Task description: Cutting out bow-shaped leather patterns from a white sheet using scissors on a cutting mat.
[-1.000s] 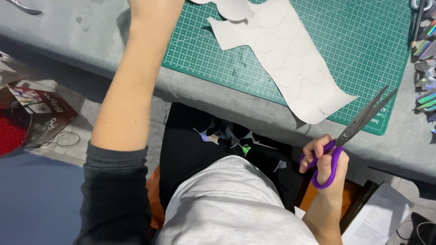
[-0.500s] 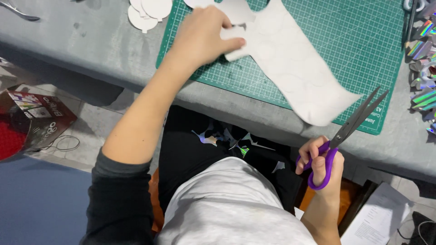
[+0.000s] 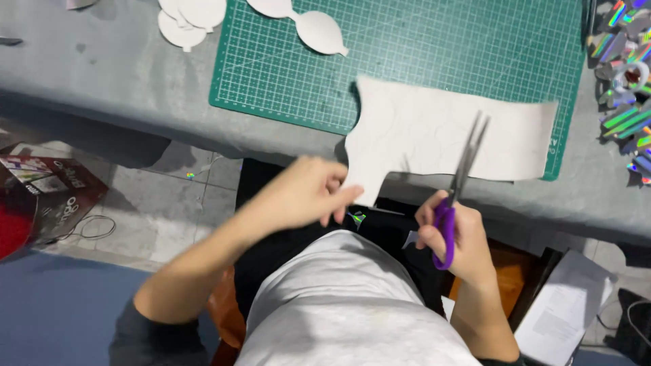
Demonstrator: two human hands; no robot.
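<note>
My left hand (image 3: 306, 192) pinches the lower corner of a white paper sheet (image 3: 441, 132) with faint drawn curves; the sheet hangs over the grey table's near edge. My right hand (image 3: 453, 234) grips purple-handled scissors (image 3: 460, 179), whose blades point up and lie over the sheet, slightly apart. The sheet's far part rests on a green cutting mat (image 3: 407, 47). A cut-out white strip of rounded shapes (image 3: 306, 22) lies on the mat's top left.
White paper circles (image 3: 191, 15) lie on the grey table (image 3: 102, 74) left of the mat. Holographic paper scraps (image 3: 624, 88) pile at the right edge. A red printed box (image 3: 41, 196) sits on the floor at left, papers (image 3: 566, 305) at lower right.
My left hand pulled the sheet from the mat's middle toward me and turned it sideways. My right hand brought the scissors up and left over the sheet.
</note>
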